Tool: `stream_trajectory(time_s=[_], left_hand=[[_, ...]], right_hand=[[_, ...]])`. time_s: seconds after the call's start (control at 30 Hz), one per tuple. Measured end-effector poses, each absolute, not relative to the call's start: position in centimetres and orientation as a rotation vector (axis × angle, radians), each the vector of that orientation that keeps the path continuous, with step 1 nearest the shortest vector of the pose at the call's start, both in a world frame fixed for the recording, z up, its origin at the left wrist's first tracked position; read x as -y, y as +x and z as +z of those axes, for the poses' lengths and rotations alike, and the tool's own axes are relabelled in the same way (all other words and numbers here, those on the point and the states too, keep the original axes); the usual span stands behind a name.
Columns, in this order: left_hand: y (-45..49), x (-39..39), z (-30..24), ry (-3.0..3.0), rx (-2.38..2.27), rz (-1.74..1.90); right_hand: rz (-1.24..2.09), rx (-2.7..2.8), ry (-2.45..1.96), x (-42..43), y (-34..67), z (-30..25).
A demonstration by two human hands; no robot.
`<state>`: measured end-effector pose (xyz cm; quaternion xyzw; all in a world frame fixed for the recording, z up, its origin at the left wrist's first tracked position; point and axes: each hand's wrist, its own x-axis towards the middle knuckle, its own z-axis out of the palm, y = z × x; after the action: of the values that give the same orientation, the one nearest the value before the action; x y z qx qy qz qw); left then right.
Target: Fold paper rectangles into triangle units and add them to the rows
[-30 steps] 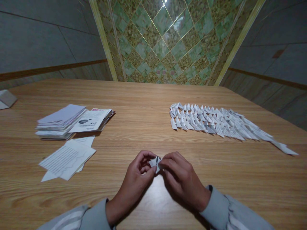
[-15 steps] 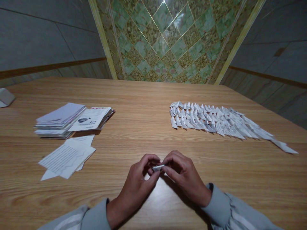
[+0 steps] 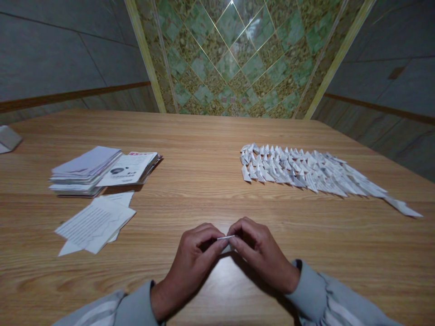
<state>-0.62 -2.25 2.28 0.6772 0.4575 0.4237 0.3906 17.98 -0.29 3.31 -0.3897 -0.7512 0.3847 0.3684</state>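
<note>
My left hand (image 3: 193, 260) and my right hand (image 3: 260, 251) meet at the near middle of the wooden table (image 3: 204, 136). Both pinch one small folded piece of white paper (image 3: 225, 237), which shows only as a thin edge between the fingertips. The fingers of both hands are curled closed around it, low over the tabletop. Grey sleeves cover both wrists.
Rows of several small folded paper triangles (image 3: 306, 170) lie at the right. A stack of printed sheets and booklets (image 3: 98, 170) sits at the left, with loose cut sheets (image 3: 95, 224) in front of it. A pale object (image 3: 8, 138) lies at the far left edge.
The folded paper was held up, showing its face; now it is turned edge-on and pressed flat between both hands, which have dropped slightly toward the table.
</note>
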Motion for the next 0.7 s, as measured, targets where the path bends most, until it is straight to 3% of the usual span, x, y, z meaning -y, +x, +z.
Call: stream_trajectory(time_s=[0.17,0.4,0.7], left_hand=[[-0.49,2.16,2.54,1.704,-1.155,1.038],[-0.16,1.71,2.43,1.343,-1.16,1.065],[-0.43,1.94,2.6,1.411,-1.153,1.113]], right_hand=[[0.924,1.95,-1.008,0.44,18.04,3.28],[1.101,1.868,-1.073,0.45,17.78,3.34],[1.066,1.936,-1.008,0.18,18.15,3.11]])
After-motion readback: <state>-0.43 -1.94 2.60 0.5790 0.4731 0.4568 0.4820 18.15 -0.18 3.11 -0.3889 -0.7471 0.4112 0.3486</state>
